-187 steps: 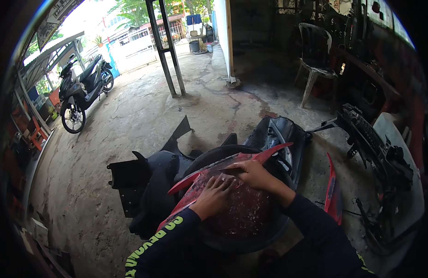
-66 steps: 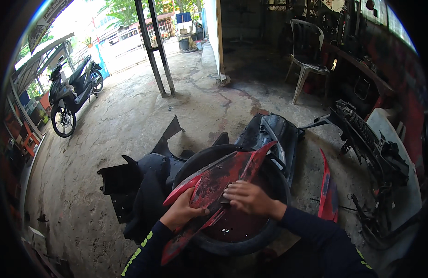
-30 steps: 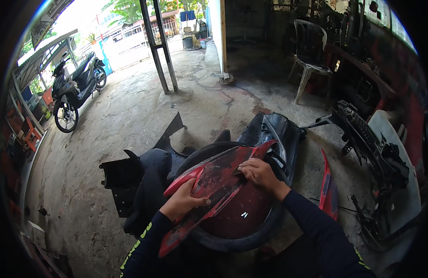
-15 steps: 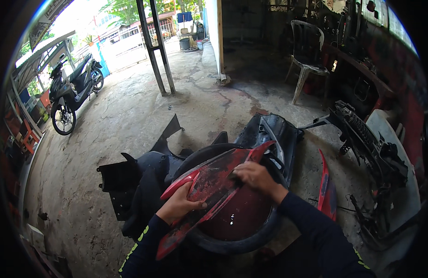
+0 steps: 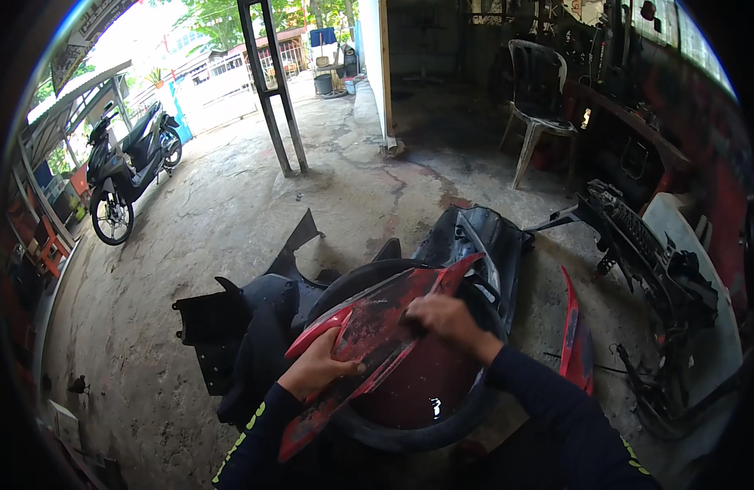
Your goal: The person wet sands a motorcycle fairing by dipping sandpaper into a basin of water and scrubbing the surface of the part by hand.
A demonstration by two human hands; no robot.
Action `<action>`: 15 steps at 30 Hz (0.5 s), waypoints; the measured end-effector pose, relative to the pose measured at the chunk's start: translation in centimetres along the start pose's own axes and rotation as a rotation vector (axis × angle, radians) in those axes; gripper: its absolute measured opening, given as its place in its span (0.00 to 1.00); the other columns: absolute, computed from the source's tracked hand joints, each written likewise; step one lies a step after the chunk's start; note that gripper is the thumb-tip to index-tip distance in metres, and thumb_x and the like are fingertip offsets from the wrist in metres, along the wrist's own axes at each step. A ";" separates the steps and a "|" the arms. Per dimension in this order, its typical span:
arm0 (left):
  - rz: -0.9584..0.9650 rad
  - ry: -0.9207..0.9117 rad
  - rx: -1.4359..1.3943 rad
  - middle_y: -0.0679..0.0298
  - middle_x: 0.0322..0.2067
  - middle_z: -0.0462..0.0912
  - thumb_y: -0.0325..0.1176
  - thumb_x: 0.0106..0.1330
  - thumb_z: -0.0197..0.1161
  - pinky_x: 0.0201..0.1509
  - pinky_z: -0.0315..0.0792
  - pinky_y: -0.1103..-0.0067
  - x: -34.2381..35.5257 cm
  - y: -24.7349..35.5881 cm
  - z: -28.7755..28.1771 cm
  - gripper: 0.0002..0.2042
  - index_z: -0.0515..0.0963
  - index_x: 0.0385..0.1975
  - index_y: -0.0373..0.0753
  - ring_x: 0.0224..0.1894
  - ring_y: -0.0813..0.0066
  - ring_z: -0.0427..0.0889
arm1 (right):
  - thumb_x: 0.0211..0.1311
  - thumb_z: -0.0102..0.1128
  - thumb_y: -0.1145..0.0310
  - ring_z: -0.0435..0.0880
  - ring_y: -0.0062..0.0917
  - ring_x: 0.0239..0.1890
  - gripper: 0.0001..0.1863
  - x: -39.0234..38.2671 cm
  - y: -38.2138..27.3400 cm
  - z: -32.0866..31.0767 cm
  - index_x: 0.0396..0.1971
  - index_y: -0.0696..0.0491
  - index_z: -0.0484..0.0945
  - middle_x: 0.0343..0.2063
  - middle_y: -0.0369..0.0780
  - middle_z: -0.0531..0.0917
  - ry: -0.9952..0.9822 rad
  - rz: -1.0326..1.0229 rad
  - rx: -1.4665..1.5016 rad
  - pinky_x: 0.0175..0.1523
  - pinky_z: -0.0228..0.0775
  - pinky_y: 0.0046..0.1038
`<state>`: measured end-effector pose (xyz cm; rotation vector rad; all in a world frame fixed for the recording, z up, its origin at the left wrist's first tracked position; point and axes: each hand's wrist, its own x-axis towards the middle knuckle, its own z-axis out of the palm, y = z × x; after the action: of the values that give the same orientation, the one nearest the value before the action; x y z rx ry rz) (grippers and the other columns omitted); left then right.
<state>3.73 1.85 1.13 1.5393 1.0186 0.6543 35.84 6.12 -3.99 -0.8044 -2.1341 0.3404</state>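
A long, pointed red motorcycle body panel (image 5: 375, 331), its inner face scuffed and dark, lies tilted across a round black basin (image 5: 377, 438) holding dark reddish liquid. My left hand (image 5: 321, 365) grips the panel's near-left edge, thumb across the inner face. Against the middle of that same face, my right hand (image 5: 449, 320) presses with curled fingers, smeared by motion. Whatever its fingertips hold is hidden now; a small dark piece showed there earlier.
Black plastic fairings (image 5: 250, 314) lie left of the basin, and a dark panel (image 5: 483, 233) behind it. Right are another red panel (image 5: 574, 343) and a black frame part (image 5: 650, 245). Farther off stand a scooter (image 5: 128, 175), a metal post (image 5: 275, 98) and a plastic chair (image 5: 540, 106).
My right hand has shifted slightly toward me along the panel and is more blurred. The left keeps its grip. The glint on the liquid has moved and changed shape.
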 end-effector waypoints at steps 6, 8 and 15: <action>-0.036 -0.022 0.042 0.58 0.55 0.80 0.37 0.55 0.82 0.66 0.69 0.75 0.3 -0.1 -0.8 0.38 0.71 0.62 0.28 0.58 0.72 0.77 | 0.74 0.56 0.64 0.85 0.38 0.55 0.14 -0.6 -4.6 1.8 0.47 0.53 0.87 0.49 0.42 0.88 -0.095 -0.163 0.073 0.67 0.74 0.39; -0.014 -0.032 0.010 0.59 0.56 0.80 0.38 0.55 0.82 0.67 0.68 0.76 0.4 -0.1 -0.4 0.39 0.70 0.64 0.28 0.59 0.74 0.76 | 0.74 0.56 0.63 0.86 0.38 0.53 0.13 -0.3 -0.4 -0.2 0.46 0.52 0.87 0.46 0.44 0.88 -0.039 -0.005 0.056 0.64 0.76 0.40; -0.041 -0.052 -0.013 0.58 0.58 0.78 0.36 0.54 0.82 0.69 0.67 0.76 0.0 0.4 -0.5 0.42 0.67 0.67 0.27 0.61 0.73 0.75 | 0.72 0.58 0.66 0.87 0.38 0.53 0.11 -0.4 -0.9 0.3 0.44 0.53 0.87 0.47 0.42 0.88 -0.044 -0.024 0.009 0.60 0.78 0.39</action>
<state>3.46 2.10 1.62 1.5129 1.0030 0.5882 35.47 5.17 -3.99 -0.7723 -2.1801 0.3588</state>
